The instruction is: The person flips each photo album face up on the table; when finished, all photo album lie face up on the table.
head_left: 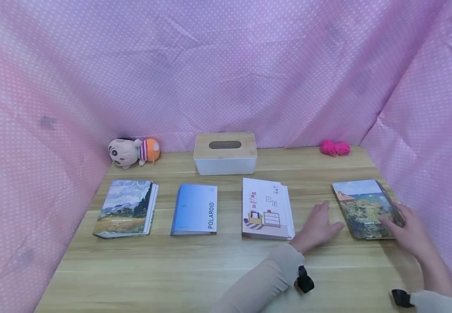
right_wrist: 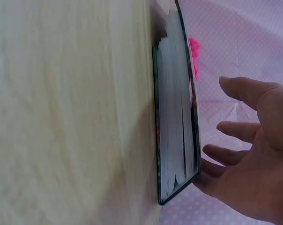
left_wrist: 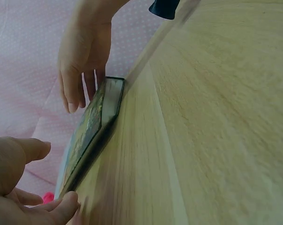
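Note:
A thick album with a painted landscape cover (head_left: 356,208) lies at the right of the table. At its right edge is my right hand (head_left: 410,230), thumb over the cover and fingers beside the spine. The right wrist view shows this right hand (right_wrist: 254,150) with loosely spread fingers next to the album's page block (right_wrist: 173,122). My left hand (head_left: 317,228) reaches toward the album's left side, thumb and fingers apart. In the left wrist view, the left hand's (left_wrist: 15,187) fingertips are right by the album's (left_wrist: 87,131) near corner.
To the left lie a white illustrated album (head_left: 265,208), a blue POLAROID album (head_left: 195,209) and another painted-cover album (head_left: 125,206). Along the back are a plush toy (head_left: 132,152), a wood-lidded tissue box (head_left: 226,165) and pink yarn (head_left: 334,148). A pink dotted curtain (head_left: 226,69) encloses the table.

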{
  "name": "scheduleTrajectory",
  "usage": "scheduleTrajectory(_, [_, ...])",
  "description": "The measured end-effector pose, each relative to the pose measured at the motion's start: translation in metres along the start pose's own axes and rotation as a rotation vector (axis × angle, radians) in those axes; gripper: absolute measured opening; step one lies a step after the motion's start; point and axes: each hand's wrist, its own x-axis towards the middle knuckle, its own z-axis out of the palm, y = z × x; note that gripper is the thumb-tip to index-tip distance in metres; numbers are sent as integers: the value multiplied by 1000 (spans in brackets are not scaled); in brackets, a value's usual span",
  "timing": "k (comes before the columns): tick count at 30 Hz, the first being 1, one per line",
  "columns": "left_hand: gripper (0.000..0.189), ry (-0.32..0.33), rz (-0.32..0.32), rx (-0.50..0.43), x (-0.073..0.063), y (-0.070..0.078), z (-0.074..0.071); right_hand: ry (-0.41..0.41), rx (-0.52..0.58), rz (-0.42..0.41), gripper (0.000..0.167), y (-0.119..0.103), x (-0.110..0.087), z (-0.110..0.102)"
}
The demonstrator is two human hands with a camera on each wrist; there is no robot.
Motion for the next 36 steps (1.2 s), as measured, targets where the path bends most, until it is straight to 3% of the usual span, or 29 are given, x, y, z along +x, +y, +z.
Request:
scheduleTrajectory(4, [74, -4, 10, 27, 1, 10, 10, -41, 5, -3, 70, 7, 1, -1])
scheduleTrajectory(11, [65, -42, 54, -77, -8, 22, 25, -135, 19, 69, 74, 17, 3, -6])
scheduleTrajectory(23, [65, -8, -50, -160, -10, 29, 37, -243, -9, 179, 84, 24, 7, -11])
scheduleTrajectory(31, [58, 6, 14, -195, -6, 23, 39, -247, 11, 224, 86, 19, 5, -14])
scheduleTrajectory(36, [65, -4, -9, -295, -6, 23, 38, -206, 66, 231, 85, 12, 2, -15])
